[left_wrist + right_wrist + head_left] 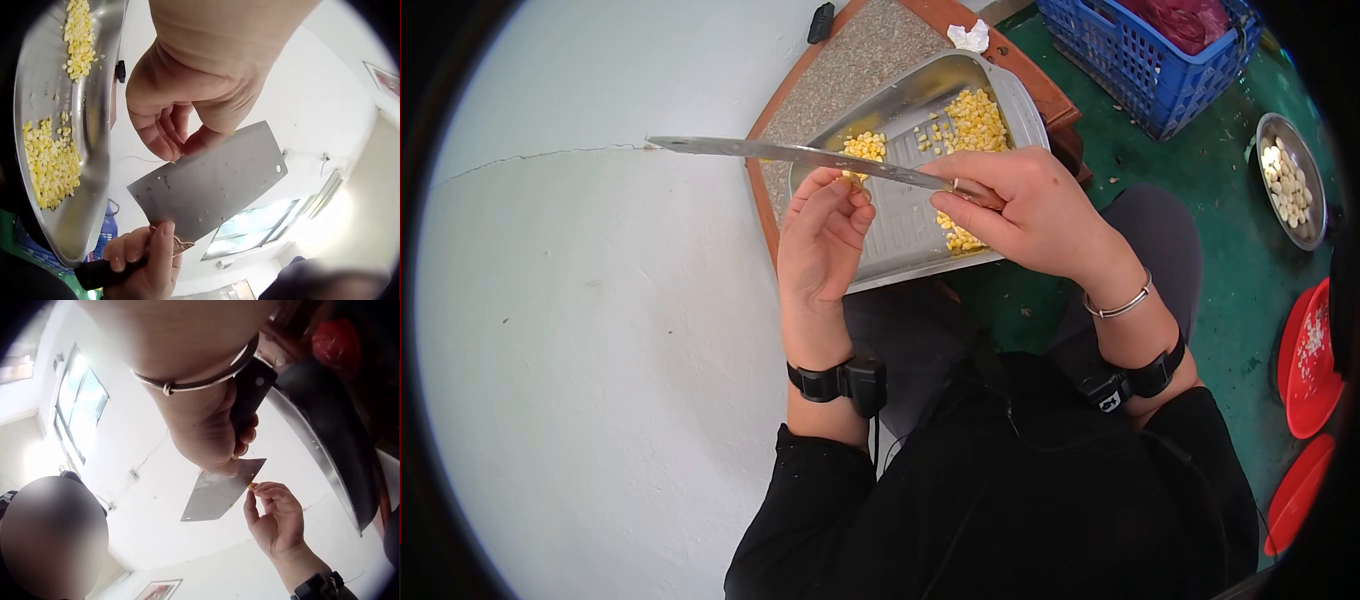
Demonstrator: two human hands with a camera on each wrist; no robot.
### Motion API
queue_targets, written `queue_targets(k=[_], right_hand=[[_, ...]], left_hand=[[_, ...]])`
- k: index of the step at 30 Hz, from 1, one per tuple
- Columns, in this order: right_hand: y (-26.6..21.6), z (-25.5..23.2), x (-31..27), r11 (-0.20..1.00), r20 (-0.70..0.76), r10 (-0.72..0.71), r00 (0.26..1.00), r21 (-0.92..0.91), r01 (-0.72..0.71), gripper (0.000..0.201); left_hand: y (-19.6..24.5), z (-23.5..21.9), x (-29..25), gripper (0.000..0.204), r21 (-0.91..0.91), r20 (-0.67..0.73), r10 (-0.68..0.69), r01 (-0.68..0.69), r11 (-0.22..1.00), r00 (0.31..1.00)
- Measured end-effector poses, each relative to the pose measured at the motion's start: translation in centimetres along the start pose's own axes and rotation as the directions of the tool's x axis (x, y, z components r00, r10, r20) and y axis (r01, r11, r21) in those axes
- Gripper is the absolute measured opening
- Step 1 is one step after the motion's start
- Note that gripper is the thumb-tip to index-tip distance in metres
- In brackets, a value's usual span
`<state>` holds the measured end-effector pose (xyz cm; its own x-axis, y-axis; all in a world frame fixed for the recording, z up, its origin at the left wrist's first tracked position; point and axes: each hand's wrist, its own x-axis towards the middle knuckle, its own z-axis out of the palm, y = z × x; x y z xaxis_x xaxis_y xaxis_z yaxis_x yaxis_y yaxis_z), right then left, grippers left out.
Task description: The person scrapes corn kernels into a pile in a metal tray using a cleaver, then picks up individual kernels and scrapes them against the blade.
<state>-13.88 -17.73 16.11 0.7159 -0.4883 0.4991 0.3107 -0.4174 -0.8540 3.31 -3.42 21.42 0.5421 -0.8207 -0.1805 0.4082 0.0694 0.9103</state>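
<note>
My right hand point(1035, 205) grips a cleaver point(212, 178) by its dark handle point(112, 273), the broad blade reaching out to the left over the metal tray point(1025, 110). Close against the blade's edge, my left hand point(825, 235) pinches a small yellow bit point(251, 486), which looks like a corn kernel, between thumb and fingertips. The fingers hide most of it. Below both hands, loose yellow corn kernels point(977, 120) lie in several heaps in the tray; a smaller heap point(865, 146) shows just beyond the blade.
The tray sits on a stone-topped table point(840, 75) with a wooden rim, beside a white wall point(600, 300). Crumpled paper point(969, 37) lies at the tray's far side. A blue crate point(1160, 80), a bowl of pale pieces point(1288, 185) and red basins point(1305, 375) stand at right.
</note>
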Motion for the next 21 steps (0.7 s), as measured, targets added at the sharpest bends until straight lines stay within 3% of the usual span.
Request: queue_targets(k=[8,21], right_hand=[[0.0,-0.29,-0.01,1.0,0.02,0.003,1.0,0.004,-0.003,0.016],[-0.12,-0.44,0.12,0.998,0.062,0.013,0.998,0.062,-0.017,0.015]], left_hand=[[0.0,-0.36,0.01,0.02,-0.094,0.071,-0.031,0.038,0.995,0.997],[-0.5,-0.55,-0.09,0.013,-0.013,0.092,-0.089,0.091,0.996,0.992]])
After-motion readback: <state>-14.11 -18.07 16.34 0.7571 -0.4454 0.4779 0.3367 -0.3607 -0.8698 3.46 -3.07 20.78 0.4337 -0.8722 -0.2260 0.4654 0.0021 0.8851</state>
